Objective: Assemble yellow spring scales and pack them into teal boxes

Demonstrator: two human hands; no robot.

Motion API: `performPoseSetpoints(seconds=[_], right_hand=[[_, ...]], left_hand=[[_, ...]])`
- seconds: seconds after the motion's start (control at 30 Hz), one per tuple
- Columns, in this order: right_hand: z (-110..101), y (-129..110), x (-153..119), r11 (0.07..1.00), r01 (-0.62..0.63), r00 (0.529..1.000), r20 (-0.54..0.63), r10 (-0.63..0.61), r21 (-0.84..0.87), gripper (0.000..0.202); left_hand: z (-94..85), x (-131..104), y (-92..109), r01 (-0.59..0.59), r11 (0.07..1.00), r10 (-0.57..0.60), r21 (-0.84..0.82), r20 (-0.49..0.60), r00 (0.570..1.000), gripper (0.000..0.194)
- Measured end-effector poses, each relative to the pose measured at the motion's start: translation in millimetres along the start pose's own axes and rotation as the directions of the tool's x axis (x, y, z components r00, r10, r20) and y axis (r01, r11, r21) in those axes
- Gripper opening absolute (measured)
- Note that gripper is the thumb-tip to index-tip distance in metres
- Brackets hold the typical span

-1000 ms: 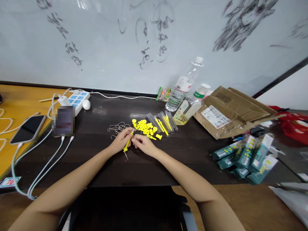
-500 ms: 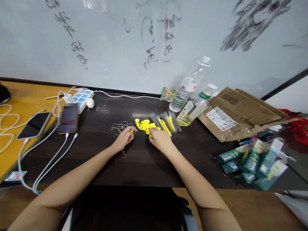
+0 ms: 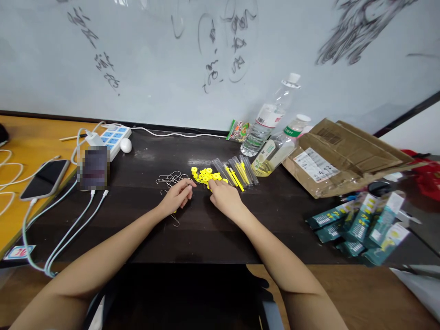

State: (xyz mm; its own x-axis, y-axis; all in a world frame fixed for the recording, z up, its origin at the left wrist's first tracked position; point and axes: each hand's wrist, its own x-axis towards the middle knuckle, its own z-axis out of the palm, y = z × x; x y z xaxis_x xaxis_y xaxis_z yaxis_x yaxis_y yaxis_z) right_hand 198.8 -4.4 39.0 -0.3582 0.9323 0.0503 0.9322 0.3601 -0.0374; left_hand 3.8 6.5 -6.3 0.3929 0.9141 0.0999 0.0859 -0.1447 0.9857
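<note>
On the dark table, my left hand (image 3: 177,198) is closed in a pinch, with a small dark or metallic bit at its fingertips that I cannot make out. Just behind it lie several bent metal wire hooks (image 3: 168,179). Another wire hook (image 3: 176,222), with a bit of yellow by it, lies below that hand. Curled over the near edge of a heap of small yellow plastic pieces (image 3: 206,174), my right hand (image 3: 226,197) touches them; what its fingers hold is hidden. Beyond it are clear plastic tubes (image 3: 252,172) and thin yellow sticks (image 3: 234,176).
Two bottles (image 3: 263,126) (image 3: 280,146) and a snack packet (image 3: 238,130) stand by the whiteboard. To the right are a cardboard parcel (image 3: 347,158) and several green boxes (image 3: 359,224). A power strip (image 3: 117,137), phone (image 3: 46,178) and white cables (image 3: 68,238) occupy the left.
The view has shifted slightly. My right hand has drawn a little left and nearer across the yellow pieces. My left hand has turned slightly, and the shiny bit at its fingertips shows less.
</note>
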Motion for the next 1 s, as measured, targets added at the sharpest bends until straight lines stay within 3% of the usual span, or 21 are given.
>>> performPoseSetpoints(seconds=[0.1, 0.2, 0.3, 0.4, 0.73, 1.0], right_hand=[[7, -3, 1, 0.950, 0.067, 0.992, -0.118, -0.032, 0.304, 0.026], [20, -6, 4, 0.785, 0.170, 0.970, -0.240, -0.028, 0.596, 0.030], [29, -10, 7, 0.611, 0.264, 0.948, -0.317, -0.022, 0.746, 0.029], [33, -13, 8, 0.544, 0.271, 0.947, -0.321, -0.003, 0.794, 0.026], [34, -17, 6, 0.498, 0.292, 0.938, -0.345, 0.016, 0.817, 0.019], [38, -16, 7, 0.459, 0.218, 0.967, -0.255, 0.018, 0.861, 0.009]], left_hand=[[0.3, -1, 1, 0.014, 1.000, -0.014, 0.009, 0.021, 1.000, 0.021], [0.5, -2, 1, 0.032, 0.999, -0.032, 0.002, 0.028, 0.999, 0.021], [0.2, -3, 3, 0.032, 0.999, -0.032, -0.012, 0.040, 0.999, 0.026], [-0.1, -4, 4, 0.021, 1.000, -0.020, -0.007, 0.047, 0.999, 0.027], [4.5, -4, 6, -0.021, 0.999, 0.023, -0.036, 0.064, 0.998, 0.018], [4.6, -5, 5, -0.001, 0.999, 0.005, -0.041, 0.107, 0.994, 0.021]])
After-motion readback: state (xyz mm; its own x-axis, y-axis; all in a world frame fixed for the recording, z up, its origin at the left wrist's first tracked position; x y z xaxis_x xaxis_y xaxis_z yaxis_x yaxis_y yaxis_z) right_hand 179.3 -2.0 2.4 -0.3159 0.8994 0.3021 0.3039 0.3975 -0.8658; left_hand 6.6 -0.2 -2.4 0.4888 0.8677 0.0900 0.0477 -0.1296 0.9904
